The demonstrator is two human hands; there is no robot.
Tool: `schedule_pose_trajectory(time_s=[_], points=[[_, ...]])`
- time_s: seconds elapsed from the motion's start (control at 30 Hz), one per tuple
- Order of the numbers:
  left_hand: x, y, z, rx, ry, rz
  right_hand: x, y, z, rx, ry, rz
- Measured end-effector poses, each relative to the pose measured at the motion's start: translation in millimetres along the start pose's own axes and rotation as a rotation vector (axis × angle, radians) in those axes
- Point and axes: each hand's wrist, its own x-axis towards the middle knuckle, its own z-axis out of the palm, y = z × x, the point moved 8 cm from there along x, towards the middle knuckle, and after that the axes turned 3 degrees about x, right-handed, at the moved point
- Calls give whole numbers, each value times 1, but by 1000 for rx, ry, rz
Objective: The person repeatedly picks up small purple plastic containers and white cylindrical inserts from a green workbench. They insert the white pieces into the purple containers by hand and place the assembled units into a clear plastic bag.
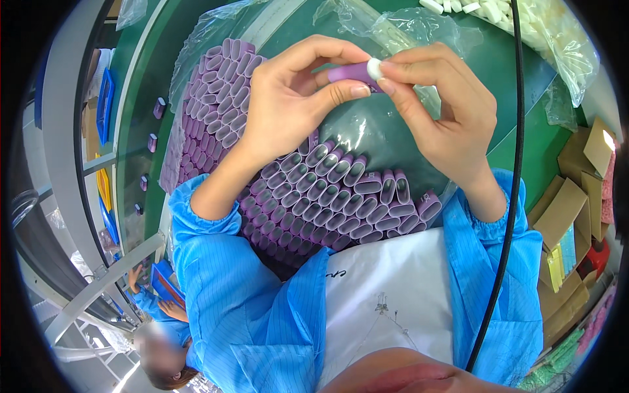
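Note:
Above the green work surface, my left hand (282, 98) grips a short purple oval tube (348, 73) between thumb and fingers. My right hand (452, 111) pinches a small white plug (374, 68) between its thumb and index finger. The plug sits at the tube's right end; how far it goes in cannot be seen. Below my hands lies a pile of purple hollow tubes (321, 193), stacked with their open ends showing. A second stack of tubes (219, 95) stands to the left, partly behind my left forearm.
Loose white plugs (488, 10) lie in a clear plastic bag (570, 52) at the far right. A black cable (519, 131) hangs down on the right. Single purple tubes (152, 143) stand spaced along a green strip at left. Open cardboard boxes (557, 216) are at right; a co-worker's blue sleeve (157, 306) shows lower left.

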Motion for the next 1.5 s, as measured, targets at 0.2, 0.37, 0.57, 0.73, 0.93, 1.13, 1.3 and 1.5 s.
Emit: schedule_pose_trajectory(time_s=[0.2,0.37,0.57,0.73,0.93,1.13,1.3,1.5], points=[[-4,0,-3,26,62,66,2,-5,1,-59,-95,-124],[-4,1,4,-45,1,79,-2,-3,-1,-19,-57,-130],[-5,-5,2,-216,-4,7,2,-13,-6,3,-155,-250],[-4,-9,5,-235,-24,-78,0,-15,-7,-63,-113,-265],[-6,-10,4,-247,-10,-92,-6,-21,-2,-97,-143,-381],[3,13,-20,34,21,40,-2,-23,-15,-154,-159,-371],[16,33,-208,604,657,94,33,30,-71,-652,38,132],[-84,-115,-436,765,763,-798,57,128,-55,-646,-187,185]])
